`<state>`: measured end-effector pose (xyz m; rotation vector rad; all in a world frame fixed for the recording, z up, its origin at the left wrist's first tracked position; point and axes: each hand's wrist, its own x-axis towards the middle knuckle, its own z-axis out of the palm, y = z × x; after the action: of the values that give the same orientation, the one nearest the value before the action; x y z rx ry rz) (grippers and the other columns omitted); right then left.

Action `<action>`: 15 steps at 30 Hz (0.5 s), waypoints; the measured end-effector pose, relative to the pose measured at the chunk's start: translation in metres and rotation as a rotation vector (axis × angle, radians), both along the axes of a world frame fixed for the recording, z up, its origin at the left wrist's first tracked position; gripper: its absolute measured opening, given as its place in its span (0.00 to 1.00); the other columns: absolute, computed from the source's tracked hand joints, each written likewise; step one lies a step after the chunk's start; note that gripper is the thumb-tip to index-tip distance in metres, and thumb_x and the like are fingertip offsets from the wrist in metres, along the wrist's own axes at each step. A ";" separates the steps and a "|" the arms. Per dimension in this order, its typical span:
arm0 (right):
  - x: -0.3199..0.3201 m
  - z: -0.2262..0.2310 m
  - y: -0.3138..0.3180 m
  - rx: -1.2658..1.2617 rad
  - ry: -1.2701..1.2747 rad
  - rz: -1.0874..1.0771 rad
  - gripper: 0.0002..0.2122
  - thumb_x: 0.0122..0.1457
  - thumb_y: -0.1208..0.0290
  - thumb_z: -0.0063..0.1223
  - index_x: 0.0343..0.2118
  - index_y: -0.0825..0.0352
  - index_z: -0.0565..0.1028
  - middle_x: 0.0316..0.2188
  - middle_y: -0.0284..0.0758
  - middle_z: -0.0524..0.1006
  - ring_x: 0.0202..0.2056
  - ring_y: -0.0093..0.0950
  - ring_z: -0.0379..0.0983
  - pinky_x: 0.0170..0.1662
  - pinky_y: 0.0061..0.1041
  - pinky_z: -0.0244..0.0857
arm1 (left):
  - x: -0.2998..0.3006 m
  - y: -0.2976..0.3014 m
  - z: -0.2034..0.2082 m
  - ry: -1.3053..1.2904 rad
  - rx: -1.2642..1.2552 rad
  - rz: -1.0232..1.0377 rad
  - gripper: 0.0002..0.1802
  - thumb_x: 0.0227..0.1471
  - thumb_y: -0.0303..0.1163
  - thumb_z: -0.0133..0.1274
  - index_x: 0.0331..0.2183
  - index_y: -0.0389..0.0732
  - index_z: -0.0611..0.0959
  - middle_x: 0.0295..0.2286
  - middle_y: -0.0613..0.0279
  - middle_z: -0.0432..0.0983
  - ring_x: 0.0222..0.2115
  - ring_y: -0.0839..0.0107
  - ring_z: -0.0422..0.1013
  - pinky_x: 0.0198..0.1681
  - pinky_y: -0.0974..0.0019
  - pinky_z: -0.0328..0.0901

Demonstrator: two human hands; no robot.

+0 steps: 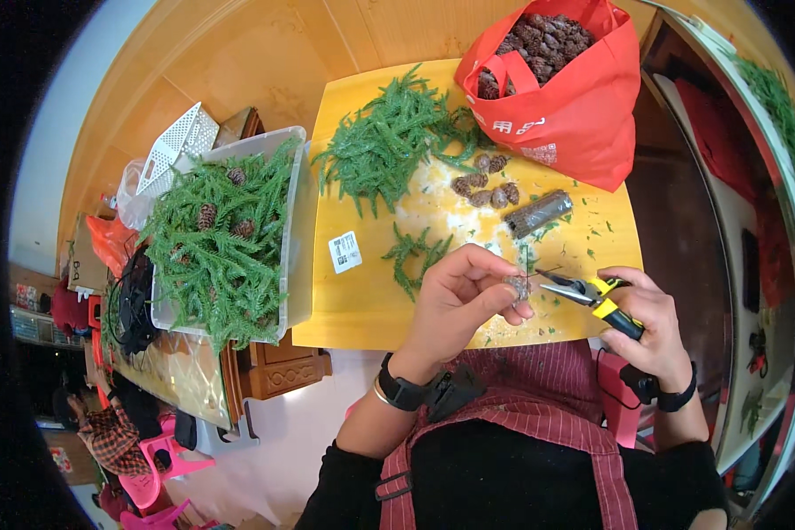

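Note:
Between the fingertips of my left hand [464, 291] is a small pine cone [520, 287]. A thin dark wire [527, 258] stands up from it. My right hand [652, 322] is wrapped round the black and yellow handles of a pair of pliers [625, 323], whose jaws point at the cone from its right. Whether the jaws touch the wire I cannot tell. Beyond my left hand a single green artificial pine sprig [408, 258] lies on the yellow table [314, 309]. Farther back are several loose pine cones [480, 196] and a dark bundle in clear plastic [539, 215].
A red bag [583, 132] full of pine cones stands at the back right. Left of it lies a heap of green sprigs [384, 146]. A clear plastic bin [300, 238] holds sprigs with cones, near a white label [344, 252]. A person [115, 442] sits far left.

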<state>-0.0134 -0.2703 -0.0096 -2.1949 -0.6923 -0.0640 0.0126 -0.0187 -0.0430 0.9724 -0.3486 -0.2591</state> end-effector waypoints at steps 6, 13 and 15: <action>0.005 0.006 0.008 -0.031 -0.066 0.012 0.13 0.42 0.63 0.57 0.22 0.70 0.72 0.22 0.37 0.73 0.38 0.41 0.70 0.41 0.34 0.63 | 0.001 0.000 -0.004 -0.025 -0.022 -0.008 0.09 0.49 0.26 0.51 0.35 0.36 0.70 0.30 0.51 0.73 0.25 0.67 0.73 0.24 0.71 0.69; 0.007 0.002 0.008 -0.027 -0.067 0.016 0.13 0.41 0.64 0.58 0.21 0.70 0.72 0.18 0.37 0.71 0.32 0.39 0.71 0.40 0.33 0.63 | 0.002 0.003 -0.003 -0.010 -0.020 -0.002 0.08 0.48 0.23 0.50 0.33 0.36 0.71 0.29 0.52 0.72 0.25 0.66 0.73 0.24 0.71 0.69; 0.006 0.002 0.009 -0.022 -0.080 0.016 0.13 0.41 0.65 0.58 0.20 0.70 0.71 0.17 0.37 0.69 0.28 0.39 0.70 0.39 0.32 0.64 | 0.001 0.004 -0.004 -0.010 -0.017 0.000 0.07 0.48 0.21 0.50 0.33 0.35 0.71 0.30 0.52 0.72 0.26 0.66 0.73 0.24 0.71 0.69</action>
<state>-0.0072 -0.2616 -0.0075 -2.2180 -0.7576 -0.1368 0.0139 -0.0148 -0.0468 0.9570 -0.3592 -0.2508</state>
